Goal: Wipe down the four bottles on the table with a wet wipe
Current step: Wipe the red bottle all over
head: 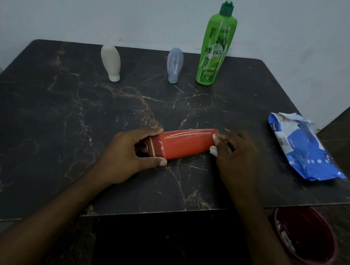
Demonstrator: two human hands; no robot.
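A red bottle [184, 143] lies on its side near the middle of the dark marble table [63, 120]. My left hand [132, 152] grips its capped end. My right hand [237, 158] holds a white wet wipe [213, 150] against the bottle's other end; most of the wipe is hidden under my fingers. At the back stand a beige bottle [110, 62], a pale blue bottle [174, 64] and a tall green pump bottle [216, 48].
A blue and white pack of wet wipes [302, 145] lies at the table's right edge. On the floor below the table's right front corner stands a dark red bin [310, 237] with some scraps inside. A pale wall rises behind the table.
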